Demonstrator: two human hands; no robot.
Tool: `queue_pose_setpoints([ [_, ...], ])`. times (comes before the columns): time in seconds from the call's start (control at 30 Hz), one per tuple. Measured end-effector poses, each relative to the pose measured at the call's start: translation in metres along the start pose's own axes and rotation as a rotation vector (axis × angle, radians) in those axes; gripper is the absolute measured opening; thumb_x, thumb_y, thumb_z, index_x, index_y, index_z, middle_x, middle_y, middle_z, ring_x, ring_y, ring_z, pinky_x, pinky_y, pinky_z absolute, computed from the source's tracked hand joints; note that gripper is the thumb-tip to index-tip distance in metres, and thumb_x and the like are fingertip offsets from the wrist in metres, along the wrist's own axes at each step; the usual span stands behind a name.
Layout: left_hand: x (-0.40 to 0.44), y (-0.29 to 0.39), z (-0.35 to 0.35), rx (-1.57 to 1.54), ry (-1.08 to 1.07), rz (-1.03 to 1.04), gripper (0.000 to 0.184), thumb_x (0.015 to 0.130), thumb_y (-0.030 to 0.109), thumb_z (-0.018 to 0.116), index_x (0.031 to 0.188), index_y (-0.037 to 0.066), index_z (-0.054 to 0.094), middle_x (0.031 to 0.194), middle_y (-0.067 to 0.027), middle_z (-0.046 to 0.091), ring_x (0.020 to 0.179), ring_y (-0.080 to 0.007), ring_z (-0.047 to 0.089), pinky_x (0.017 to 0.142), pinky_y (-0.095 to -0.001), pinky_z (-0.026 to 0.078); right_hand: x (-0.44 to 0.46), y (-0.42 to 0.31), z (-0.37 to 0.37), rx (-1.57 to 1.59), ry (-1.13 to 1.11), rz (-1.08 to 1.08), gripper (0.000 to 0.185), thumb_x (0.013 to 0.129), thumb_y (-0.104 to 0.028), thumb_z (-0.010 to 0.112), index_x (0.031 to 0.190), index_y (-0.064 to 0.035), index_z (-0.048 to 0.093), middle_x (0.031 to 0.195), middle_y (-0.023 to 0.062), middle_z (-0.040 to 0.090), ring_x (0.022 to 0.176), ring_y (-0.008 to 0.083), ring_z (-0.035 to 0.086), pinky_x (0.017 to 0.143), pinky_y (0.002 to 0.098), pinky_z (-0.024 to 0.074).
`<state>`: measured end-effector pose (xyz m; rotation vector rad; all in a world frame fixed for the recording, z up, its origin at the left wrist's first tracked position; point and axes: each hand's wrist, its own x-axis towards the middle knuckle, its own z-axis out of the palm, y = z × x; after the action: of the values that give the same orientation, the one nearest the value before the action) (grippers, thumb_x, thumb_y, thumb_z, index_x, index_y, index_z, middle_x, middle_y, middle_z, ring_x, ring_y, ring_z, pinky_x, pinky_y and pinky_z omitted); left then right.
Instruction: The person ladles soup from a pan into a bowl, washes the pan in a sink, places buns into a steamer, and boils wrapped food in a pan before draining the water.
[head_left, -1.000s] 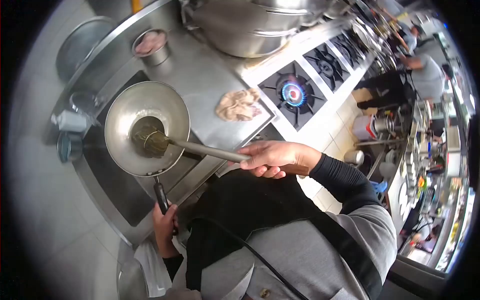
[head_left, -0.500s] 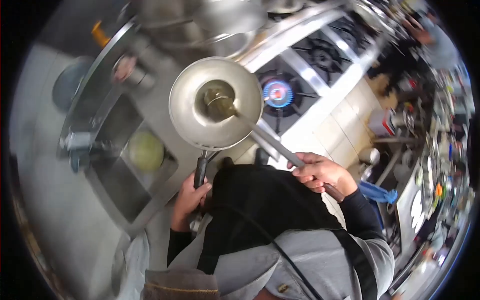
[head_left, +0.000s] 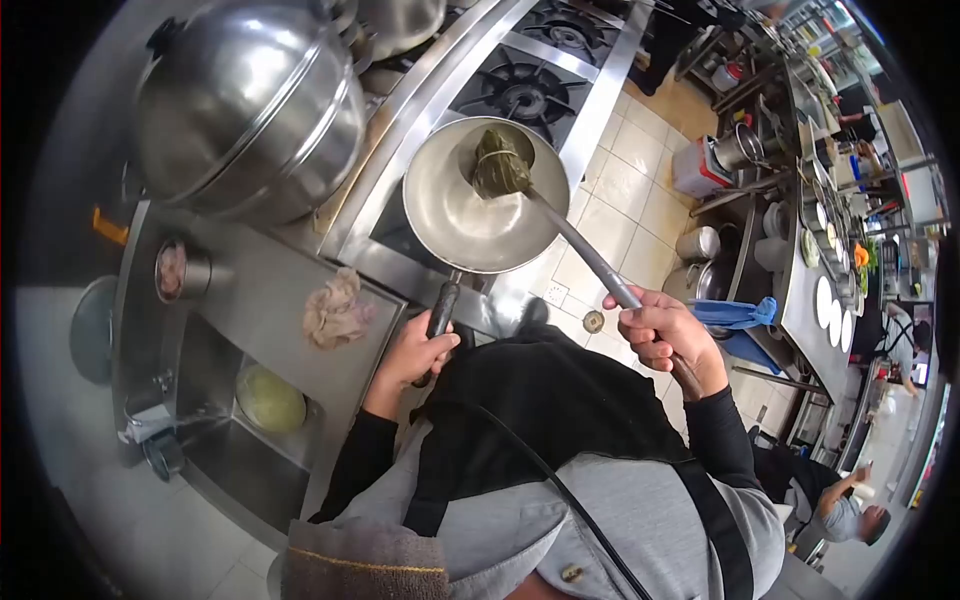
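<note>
My left hand [head_left: 415, 352] grips the dark handle of a wide metal wok [head_left: 450, 222], which hangs above the front edge of the stove. My right hand [head_left: 668, 335] is wrapped round the long shaft of a ladle [head_left: 590, 255]. The ladle's far end reaches into the upper part of the wok. There a dark green-brown mass [head_left: 500, 170] with a pale line across it hides the ladle's bowl; I cannot tell what it is. The wok's near inner wall is bare and shiny.
Burners [head_left: 520, 92] line the stove behind the wok. A big steel pot [head_left: 250, 110] stands back left. A crumpled cloth [head_left: 337, 308] lies on the steel counter, beside a sink holding a yellow-green round thing [head_left: 270, 398]. A co-worker [head_left: 845, 510] stands far right.
The view has turned, and the wok now sits further right in it. The lit burner flame beside the wok no longer shows. The mass at the ladle's end stands out more clearly.
</note>
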<state>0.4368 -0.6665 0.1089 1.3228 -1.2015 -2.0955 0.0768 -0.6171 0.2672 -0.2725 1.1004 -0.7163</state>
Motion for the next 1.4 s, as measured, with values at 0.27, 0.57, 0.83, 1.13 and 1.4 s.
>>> queue_pose_setpoints([
  [0.27,0.12,0.036,0.106,0.021,-0.071,-0.013,0.015,0.089,0.01,0.067,0.093,0.006,0.053,0.061,0.0008,0.052,0.045,-0.0076,0.05,0.042,-0.0261,0.042,-0.043,-0.028,-0.088,-0.261,0.16,0.086,0.033,0.091,-0.003,0.059,0.124,-0.0025,0.053,0.06,-0.0036,0.046,0.037,0.0044,0.04,0.034,0.0222,0.0332],
  [0.57,0.18,0.072,0.218,0.234,-0.132,-0.077,0.016,0.09,0.01,0.066,0.095,0.005,0.053,0.061,-0.0004,0.053,0.046,-0.0079,0.051,0.042,-0.0263,0.043,-0.091,-0.021,-0.214,-0.55,0.194,-0.039,0.035,0.096,-0.01,0.06,0.128,0.0002,0.049,0.063,-0.0017,0.05,0.041,0.0075,0.047,0.039,0.0246,0.0413],
  [0.83,0.241,0.125,0.275,0.488,-0.302,-0.119,0.016,0.089,0.01,0.066,0.094,0.006,0.052,0.06,0.0004,0.052,0.044,-0.0088,0.051,0.042,-0.0252,0.042,-0.109,0.001,-0.27,0.384,0.091,-0.091,0.03,0.097,-0.006,0.054,0.127,-0.0044,0.051,0.063,-0.0043,0.042,0.038,0.0032,0.038,0.032,0.0221,0.0331],
  [1.13,0.368,0.162,0.347,0.523,-0.687,-0.172,0.02,0.089,0.012,0.068,0.097,0.005,0.051,0.06,0.0014,0.051,0.043,-0.0077,0.049,0.04,-0.0247,0.04,-0.129,0.01,-0.292,0.954,0.17,-0.508,0.034,0.1,-0.003,0.042,0.134,0.0014,0.044,0.062,-0.0011,0.039,0.035,0.0026,0.035,0.027,0.0211,0.0313],
  [1.4,0.467,0.172,0.388,0.603,-0.784,-0.238,0.016,0.091,0.009,0.064,0.097,0.007,0.049,0.06,-0.0001,0.048,0.041,-0.0103,0.045,0.038,-0.0268,0.039,-0.158,0.032,-0.263,1.329,0.208,-1.301,0.039,0.104,-0.008,0.037,0.141,0.0042,0.036,0.066,0.0014,0.042,0.036,0.0048,0.04,0.03,0.0228,0.0385],
])
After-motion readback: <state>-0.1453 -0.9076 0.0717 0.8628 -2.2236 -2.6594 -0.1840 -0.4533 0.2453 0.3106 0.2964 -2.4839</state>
